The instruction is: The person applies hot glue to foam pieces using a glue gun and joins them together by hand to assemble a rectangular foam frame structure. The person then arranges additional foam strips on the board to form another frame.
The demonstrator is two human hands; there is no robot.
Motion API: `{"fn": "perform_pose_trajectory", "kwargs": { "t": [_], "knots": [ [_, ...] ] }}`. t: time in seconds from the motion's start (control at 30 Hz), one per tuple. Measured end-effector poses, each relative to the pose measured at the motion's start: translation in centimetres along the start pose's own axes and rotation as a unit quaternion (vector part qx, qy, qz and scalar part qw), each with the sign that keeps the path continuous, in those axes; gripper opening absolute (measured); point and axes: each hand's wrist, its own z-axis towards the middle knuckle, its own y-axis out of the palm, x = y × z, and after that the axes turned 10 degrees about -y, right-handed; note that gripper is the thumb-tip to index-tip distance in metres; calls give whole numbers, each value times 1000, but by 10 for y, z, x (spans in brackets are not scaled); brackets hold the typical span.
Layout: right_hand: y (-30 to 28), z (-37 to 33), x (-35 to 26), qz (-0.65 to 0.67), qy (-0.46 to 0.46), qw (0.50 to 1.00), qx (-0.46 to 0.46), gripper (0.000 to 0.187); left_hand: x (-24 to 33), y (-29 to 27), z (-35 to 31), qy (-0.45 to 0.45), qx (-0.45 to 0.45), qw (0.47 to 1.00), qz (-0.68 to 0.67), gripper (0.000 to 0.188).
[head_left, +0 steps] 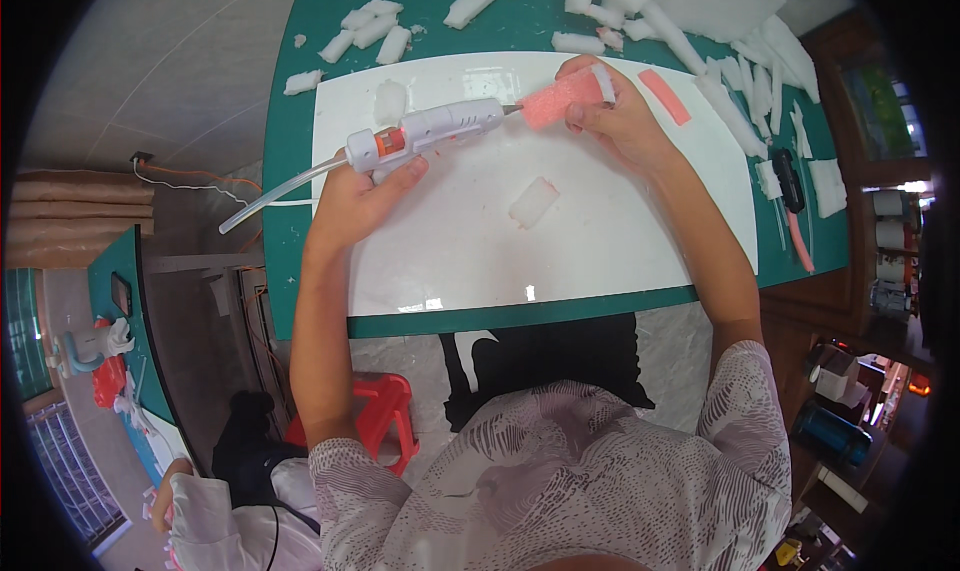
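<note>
Right hand [628, 129], nearly closed, pinches a pink foam piece [546, 104] above the white board [440, 251]; it looks light, soft and easily dented, best held gently by its edges; left hand [362, 199] curls firmly round a glue gun [450, 121]

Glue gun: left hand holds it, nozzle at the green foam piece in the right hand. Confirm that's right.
The head view shows a pink foam piece, not green, in the right hand; the left hand does hold the glue gun.
</note>
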Motion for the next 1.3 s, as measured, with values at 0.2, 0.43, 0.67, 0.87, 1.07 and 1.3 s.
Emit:
{"fn": "perform_pose_trajectory", "kwargs": {
  "t": [0.2,0.43,0.67,0.87,1.07,1.3],
  "knots": [
    [-4,0,5,12,-16,1000,4,43,2,1,0,-2,8,1000,0,38],
    [-2,1,4,3,-22,1000,9,42,2,1,-1,-1,4,1000,-2,38],
    [-2,1,4,-15,-5,1000,13,42,5,2,-3,-13,-6,1000,15,36],
    [-2,1,2,-20,6,1000,5,44,9,2,-5,-19,-13,1000,19,36],
    [-3,1,5,-16,1,1000,14,44,10,3,-6,-13,-8,1000,24,36],
    [-3,2,5,-15,-7,1000,10,44,6,2,-4,41,-14,998,40,22]
  ]
}}
